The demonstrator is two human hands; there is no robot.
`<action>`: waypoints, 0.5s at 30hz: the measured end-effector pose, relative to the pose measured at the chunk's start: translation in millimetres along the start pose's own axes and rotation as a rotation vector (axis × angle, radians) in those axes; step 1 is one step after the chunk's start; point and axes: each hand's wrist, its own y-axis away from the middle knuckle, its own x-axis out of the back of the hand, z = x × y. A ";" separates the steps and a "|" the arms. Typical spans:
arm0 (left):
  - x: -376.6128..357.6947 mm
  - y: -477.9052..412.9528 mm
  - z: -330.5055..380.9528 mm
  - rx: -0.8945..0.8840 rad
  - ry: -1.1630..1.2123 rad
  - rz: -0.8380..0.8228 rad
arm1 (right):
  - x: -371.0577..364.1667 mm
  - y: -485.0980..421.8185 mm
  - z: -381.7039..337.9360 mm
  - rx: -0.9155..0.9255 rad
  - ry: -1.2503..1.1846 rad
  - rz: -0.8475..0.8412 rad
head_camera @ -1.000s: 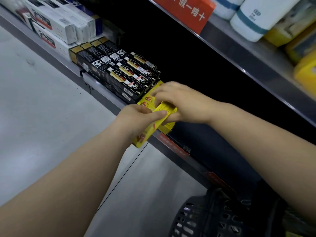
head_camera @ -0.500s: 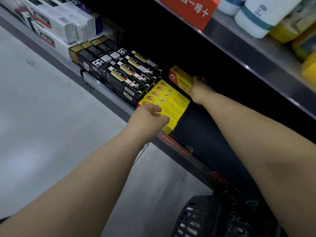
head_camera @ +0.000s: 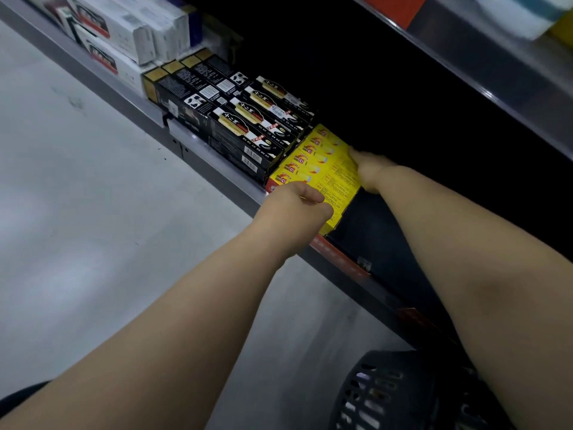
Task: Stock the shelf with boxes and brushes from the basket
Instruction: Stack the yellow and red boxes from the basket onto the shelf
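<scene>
Yellow boxes (head_camera: 322,169) lie flat on the shelf (head_camera: 217,172), touching the black boxes (head_camera: 248,131) beside them. The left grip (head_camera: 297,203) holds their near end, thumb on top. The right grip (head_camera: 370,172) is open and pushes on their right side with straight fingers. I think the job now is lining them up: push gently from both sides so no box slips off the edge. The shelf is dark metal. Below it is grey floor (head_camera: 93,212), and the basket (head_camera: 387,395) sits low down by the right arm.
</scene>
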 end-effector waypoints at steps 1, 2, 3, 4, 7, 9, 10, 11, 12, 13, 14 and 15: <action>-0.2 2.5 2.2 -0.003 -0.005 -0.001 | 4.2 4.3 0.0 0.009 0.009 -0.035; -0.8 5.6 5.0 -0.009 -0.011 -0.002 | 10.1 10.2 -0.5 0.027 0.021 -0.069; -1.9 8.9 7.9 -0.017 -0.015 -0.005 | 16.6 17.3 -2.2 0.063 0.031 -0.093; -3.6 12.6 11.3 -0.029 -0.017 -0.008 | 24.0 27.3 -4.9 0.097 0.040 -0.112; -13.3 26.4 25.6 -0.104 -0.022 -0.028 | 51.9 69.1 -6.9 0.208 0.028 -0.118; -24.0 39.0 36.5 -0.193 -0.059 -0.048 | 71.8 105.2 -0.3 0.257 -0.038 -0.077; -30.4 46.2 41.6 -0.236 -0.073 -0.071 | 80.1 125.2 5.8 0.275 -0.099 -0.052; -37.3 53.9 45.9 -0.273 -0.087 -0.105 | 86.8 146.4 13.1 0.294 -0.170 -0.042; -44.3 61.9 49.0 -0.305 -0.109 -0.143 | 91.0 169.1 21.8 0.316 -0.233 -0.033; -51.3 70.1 51.4 -0.336 -0.145 -0.180 | 93.1 192.3 30.9 0.335 -0.278 -0.018; -58.2 77.8 52.7 -0.369 -0.195 -0.213 | 92.8 215.0 41.3 0.341 -0.308 0.005; -64.9 85.5 53.6 -0.407 -0.256 -0.241 | 90.7 236.9 52.7 0.332 -0.333 0.030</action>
